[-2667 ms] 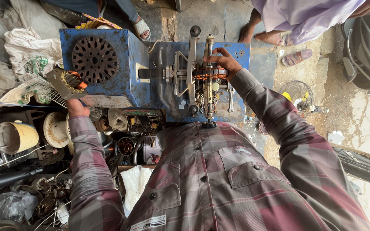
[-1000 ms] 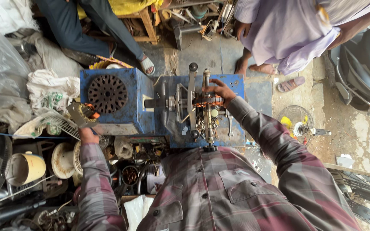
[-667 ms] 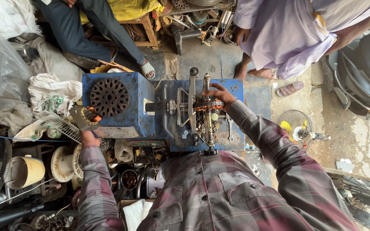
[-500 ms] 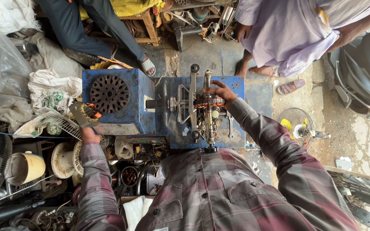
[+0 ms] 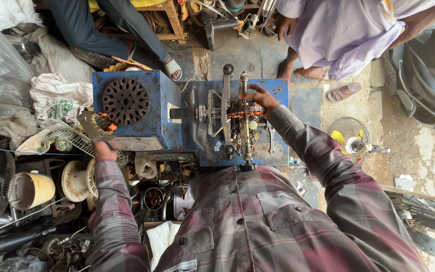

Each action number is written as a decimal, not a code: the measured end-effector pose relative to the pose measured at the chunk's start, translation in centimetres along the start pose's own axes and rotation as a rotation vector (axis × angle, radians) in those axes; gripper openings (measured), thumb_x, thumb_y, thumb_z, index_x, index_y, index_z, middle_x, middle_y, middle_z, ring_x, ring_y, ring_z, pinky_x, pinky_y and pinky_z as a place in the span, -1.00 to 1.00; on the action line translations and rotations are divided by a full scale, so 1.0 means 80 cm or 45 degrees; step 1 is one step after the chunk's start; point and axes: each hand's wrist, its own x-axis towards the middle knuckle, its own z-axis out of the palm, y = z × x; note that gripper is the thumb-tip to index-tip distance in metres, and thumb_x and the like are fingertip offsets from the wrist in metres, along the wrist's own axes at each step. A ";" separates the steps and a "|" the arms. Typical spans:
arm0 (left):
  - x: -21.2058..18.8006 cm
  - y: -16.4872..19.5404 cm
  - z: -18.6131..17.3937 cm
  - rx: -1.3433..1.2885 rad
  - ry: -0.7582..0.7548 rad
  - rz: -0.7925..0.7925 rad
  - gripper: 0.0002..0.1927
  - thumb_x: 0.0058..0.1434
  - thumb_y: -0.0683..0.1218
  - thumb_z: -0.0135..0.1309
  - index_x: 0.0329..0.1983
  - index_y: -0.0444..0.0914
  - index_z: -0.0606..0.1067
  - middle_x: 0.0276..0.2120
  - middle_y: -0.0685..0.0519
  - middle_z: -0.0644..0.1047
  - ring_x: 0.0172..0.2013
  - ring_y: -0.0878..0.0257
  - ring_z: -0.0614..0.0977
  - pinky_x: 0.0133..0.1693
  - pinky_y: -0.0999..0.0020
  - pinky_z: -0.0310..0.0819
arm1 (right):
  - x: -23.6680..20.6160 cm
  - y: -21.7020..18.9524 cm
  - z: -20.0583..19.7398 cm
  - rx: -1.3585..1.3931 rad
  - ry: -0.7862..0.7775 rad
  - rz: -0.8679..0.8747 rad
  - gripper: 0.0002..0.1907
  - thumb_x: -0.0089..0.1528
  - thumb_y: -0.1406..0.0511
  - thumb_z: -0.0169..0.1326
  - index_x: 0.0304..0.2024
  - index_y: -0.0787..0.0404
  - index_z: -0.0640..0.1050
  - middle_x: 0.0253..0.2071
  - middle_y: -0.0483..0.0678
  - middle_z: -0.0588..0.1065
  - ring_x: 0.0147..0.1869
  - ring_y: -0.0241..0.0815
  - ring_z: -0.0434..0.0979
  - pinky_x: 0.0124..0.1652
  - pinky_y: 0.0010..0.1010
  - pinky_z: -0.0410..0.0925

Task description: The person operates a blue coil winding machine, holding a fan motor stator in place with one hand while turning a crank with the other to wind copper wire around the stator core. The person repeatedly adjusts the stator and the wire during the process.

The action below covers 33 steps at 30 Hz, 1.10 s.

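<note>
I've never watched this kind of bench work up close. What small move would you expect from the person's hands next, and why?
Probably the right hand guides the copper winding on the blue machine: its fingers rest right at the coil. The left hand holds a wound part off to the side, away from the machine.

left hand [image 5: 104,150] fingers hidden behind stator [image 5: 96,126]; bystanders cut off by top edge

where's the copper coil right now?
Head view, centre: the copper coil sits on the blue winding machine, under the right hand, right of the round slotted disc.
</note>
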 end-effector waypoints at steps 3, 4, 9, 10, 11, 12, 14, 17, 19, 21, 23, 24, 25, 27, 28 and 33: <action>-0.001 0.000 -0.001 0.013 0.025 -0.028 -0.07 0.08 0.46 0.09 0.38 -0.16 0.33 0.23 0.01 0.40 0.23 0.12 0.42 0.14 -0.06 0.34 | -0.002 0.000 0.001 0.042 -0.018 -0.002 -0.18 -0.05 0.40 0.41 0.25 0.18 0.40 -0.06 0.11 0.57 -0.17 -0.03 0.68 -0.22 -0.18 0.62; -0.002 0.000 -0.001 0.019 0.037 -0.038 -0.06 0.07 0.47 0.09 0.38 -0.15 0.32 0.23 0.01 0.39 0.24 0.11 0.41 0.14 -0.08 0.32 | -0.002 0.000 0.001 0.052 -0.024 -0.005 -0.17 -0.05 0.40 0.41 0.26 0.19 0.39 -0.06 0.12 0.57 -0.18 -0.03 0.68 -0.22 -0.18 0.62; -0.003 0.001 -0.001 0.102 0.171 -0.116 0.03 -0.02 0.52 0.10 0.40 -0.14 0.29 0.25 0.00 0.36 0.26 0.07 0.36 0.11 -0.17 0.26 | -0.004 -0.002 0.003 0.053 -0.034 -0.017 -0.16 -0.05 0.40 0.42 0.26 0.19 0.39 -0.05 0.12 0.58 -0.18 -0.04 0.69 -0.22 -0.18 0.63; -0.003 0.001 -0.001 0.151 0.234 -0.138 0.04 -0.01 0.54 0.06 0.42 -0.12 0.27 0.27 0.03 0.33 0.27 0.08 0.32 0.09 -0.20 0.17 | -0.004 -0.003 0.004 0.049 -0.033 -0.014 -0.16 -0.06 0.40 0.41 0.26 0.18 0.39 -0.06 0.11 0.58 -0.18 -0.05 0.70 -0.23 -0.19 0.63; -0.003 0.002 0.000 0.098 0.155 -0.097 0.03 -0.01 0.52 0.10 0.40 -0.14 0.29 0.25 0.01 0.36 0.27 0.07 0.36 0.13 -0.18 0.25 | -0.004 -0.003 0.004 0.022 -0.011 -0.003 -0.17 -0.06 0.39 0.42 0.26 0.17 0.39 -0.06 0.10 0.58 -0.18 -0.06 0.69 -0.22 -0.20 0.63; -0.002 0.002 0.000 0.045 0.076 -0.057 0.02 -0.01 0.50 0.15 0.38 -0.16 0.30 0.23 -0.01 0.38 0.27 0.06 0.40 0.17 -0.15 0.33 | -0.004 -0.003 0.004 -0.004 0.010 0.009 -0.17 -0.06 0.39 0.42 0.25 0.15 0.40 -0.06 0.09 0.57 -0.19 -0.06 0.69 -0.22 -0.21 0.62; -0.002 0.003 0.001 -0.010 -0.001 -0.009 -0.01 0.01 0.48 0.19 0.35 -0.19 0.33 0.20 -0.04 0.41 0.25 0.04 0.46 0.20 -0.12 0.42 | -0.003 -0.003 0.005 -0.013 0.012 0.008 -0.18 -0.07 0.38 0.43 0.24 0.14 0.42 -0.06 0.09 0.57 -0.18 -0.06 0.68 -0.22 -0.21 0.61; -0.002 0.004 0.002 -0.019 -0.010 0.012 -0.05 0.07 0.46 0.20 0.34 -0.21 0.35 0.17 -0.04 0.43 0.22 0.04 0.48 0.20 -0.10 0.45 | -0.004 -0.003 0.005 0.011 -0.023 -0.015 -0.19 -0.07 0.37 0.45 0.23 0.16 0.44 -0.06 0.10 0.57 -0.16 -0.04 0.66 -0.21 -0.19 0.60; -0.003 0.004 0.003 -0.034 -0.040 0.024 -0.07 0.10 0.43 0.22 0.34 -0.23 0.36 0.15 -0.04 0.44 0.21 0.03 0.49 0.21 -0.09 0.46 | -0.004 -0.003 0.005 -0.014 -0.015 -0.016 -0.19 -0.08 0.36 0.44 0.22 0.14 0.44 -0.07 0.09 0.57 -0.14 -0.04 0.66 -0.20 -0.20 0.61; -0.003 0.004 0.004 -0.080 -0.025 -0.011 -0.05 0.09 0.47 0.16 0.36 -0.20 0.34 0.18 -0.02 0.45 0.22 0.05 0.49 0.20 -0.08 0.46 | -0.005 -0.004 0.006 -0.012 -0.011 -0.018 -0.20 -0.07 0.36 0.44 0.22 0.14 0.44 -0.07 0.08 0.58 -0.14 -0.05 0.67 -0.19 -0.21 0.61; -0.003 0.004 0.004 -0.089 -0.013 -0.016 -0.02 0.07 0.50 0.12 0.38 -0.19 0.32 0.19 -0.01 0.45 0.22 0.07 0.50 0.20 -0.08 0.47 | -0.006 -0.005 0.007 -0.039 0.007 -0.014 -0.20 -0.07 0.36 0.44 0.22 0.13 0.45 -0.07 0.07 0.58 -0.14 -0.07 0.68 -0.19 -0.22 0.61; -0.003 0.004 0.003 -0.077 -0.008 -0.007 -0.01 0.07 0.51 0.12 0.38 -0.19 0.31 0.19 -0.01 0.45 0.22 0.07 0.50 0.19 -0.09 0.47 | -0.006 -0.006 0.007 -0.068 0.025 -0.006 -0.20 -0.07 0.36 0.43 0.22 0.11 0.45 -0.07 0.06 0.58 -0.14 -0.08 0.67 -0.19 -0.23 0.61; -0.004 0.004 0.002 -0.062 -0.001 0.000 0.01 0.06 0.53 0.11 0.39 -0.18 0.30 0.19 -0.01 0.44 0.22 0.08 0.50 0.19 -0.09 0.47 | -0.007 -0.005 0.008 -0.096 0.042 0.005 -0.20 -0.08 0.36 0.43 0.22 0.10 0.45 -0.07 0.06 0.58 -0.14 -0.09 0.67 -0.18 -0.23 0.61; -0.004 0.005 0.001 0.024 0.047 -0.036 0.02 0.00 0.52 0.13 0.38 -0.15 0.28 0.16 0.00 0.42 0.19 0.09 0.49 0.14 -0.13 0.46 | -0.008 -0.006 0.009 -0.029 0.008 -0.002 -0.20 -0.08 0.37 0.43 0.21 0.13 0.45 -0.08 0.09 0.58 -0.17 -0.06 0.66 -0.20 -0.21 0.60; -0.005 0.005 0.000 0.068 0.071 -0.054 0.03 -0.03 0.52 0.13 0.38 -0.14 0.27 0.15 0.01 0.41 0.18 0.09 0.48 0.11 -0.15 0.46 | -0.009 -0.005 0.009 0.004 -0.009 -0.006 -0.21 -0.08 0.37 0.44 0.21 0.15 0.45 -0.08 0.10 0.58 -0.18 -0.04 0.65 -0.21 -0.20 0.60; -0.004 0.004 -0.001 0.009 -0.020 0.041 -0.05 0.04 0.49 0.20 0.30 -0.19 0.36 0.11 0.02 0.45 0.19 0.08 0.50 0.17 -0.11 0.47 | -0.008 -0.006 0.009 -0.045 0.014 -0.006 -0.21 -0.07 0.36 0.44 0.21 0.13 0.45 -0.07 0.08 0.57 -0.19 -0.10 0.67 -0.21 -0.25 0.61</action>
